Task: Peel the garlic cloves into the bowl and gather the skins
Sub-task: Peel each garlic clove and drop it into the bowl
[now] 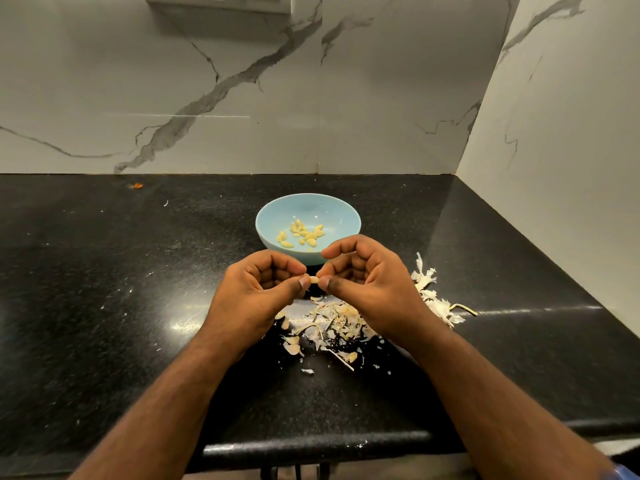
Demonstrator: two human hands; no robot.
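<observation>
- You hold one garlic clove (314, 279) between both hands, raised above the counter (104, 289), just in front of the bowl's near edge.
- Your left hand (258, 287) pinches the clove's left end, thumb against curled fingers (277, 271); the other fingers fold into the palm.
- Your right hand (367, 277) pinches the right end the same way, thumb tip pressed to the clove, fingers curled over it.
- The light blue bowl (273, 211) stands on the counter just beyond your hands, with a loose scatter of peeled cloves (304, 233) on its bottom.
- A heap of papery skins (329, 327) lies on the counter under and between your wrists; more white skins (433, 296) lie just right of your right hand.
- Small flakes dot the black counter around the heap.
- A marble-veined wall (242, 98) rises behind the counter and turns the corner at the right.
</observation>
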